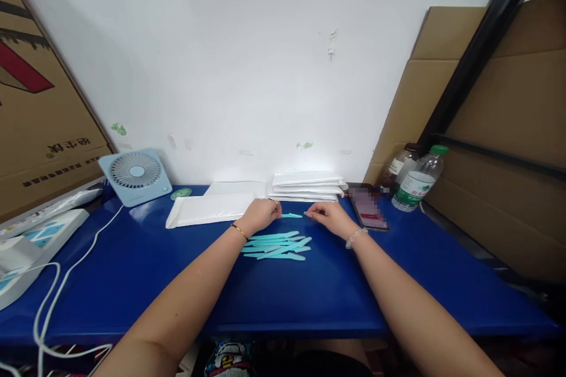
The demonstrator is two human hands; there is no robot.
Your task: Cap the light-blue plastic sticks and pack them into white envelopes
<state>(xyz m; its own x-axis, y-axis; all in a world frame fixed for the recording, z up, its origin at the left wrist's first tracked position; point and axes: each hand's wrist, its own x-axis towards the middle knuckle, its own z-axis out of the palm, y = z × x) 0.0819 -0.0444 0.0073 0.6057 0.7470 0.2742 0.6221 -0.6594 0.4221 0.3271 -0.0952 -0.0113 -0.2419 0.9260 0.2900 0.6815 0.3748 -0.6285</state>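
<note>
My left hand (264,215) is closed on the handle end of a teal eyebrow razor (292,215), which points right toward my other hand. My right hand (329,218) pinches a small pale piece (306,213) that looks like a blade cap, a short gap away from the razor's tip. Just below my hands, a loose pile of several teal eyebrow razors (278,247) lies on the blue table (305,294). Their blade ends mostly face right.
White padded envelopes (212,210) lie behind my left hand, with a stack of folded ones (307,184) against the wall. A phone (370,209) and a green-capped bottle (418,182) stand right. Left are a blue fan (136,174), a white cable (84,250) and a power strip (66,227).
</note>
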